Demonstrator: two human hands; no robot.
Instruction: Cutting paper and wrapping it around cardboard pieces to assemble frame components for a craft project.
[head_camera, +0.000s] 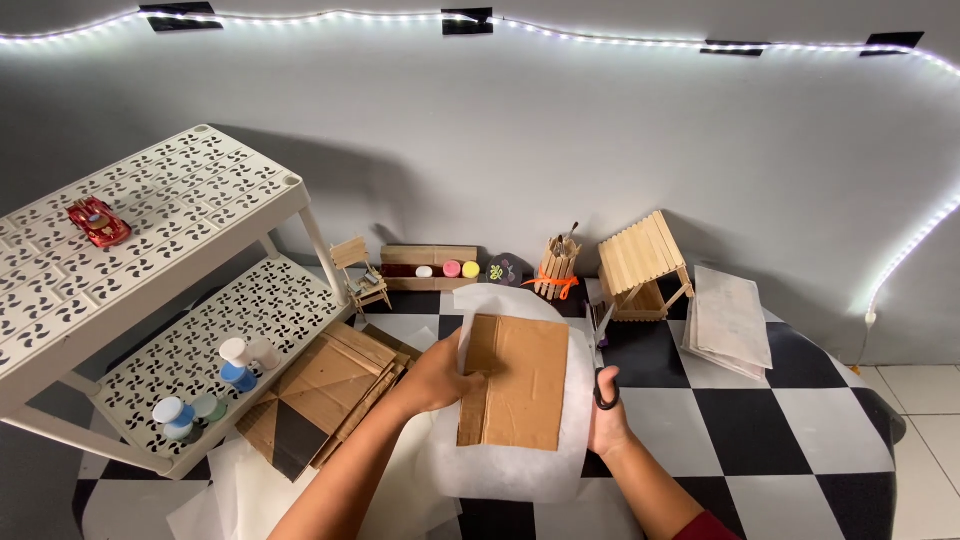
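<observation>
My left hand (437, 375) holds a brown cardboard rectangle (520, 380) together with a translucent white sheet (520, 470) that lies behind it and sticks out all round. My right hand (607, 420) grips a pair of scissors (603, 352) by its black handles, blades pointing up along the right edge of the white sheet. Both are held above a black-and-white checkered table (760, 440).
A white perforated two-tier shelf (150, 260) stands at left, with a red toy car (97, 221) on top and small paint pots (236, 363) below. Flat cardboard pieces (325, 395) lie beside it. At the back are a stick-built house (642, 265), a stick holder (556, 268), a tiny chair (360, 275), and a paper stack (728, 320).
</observation>
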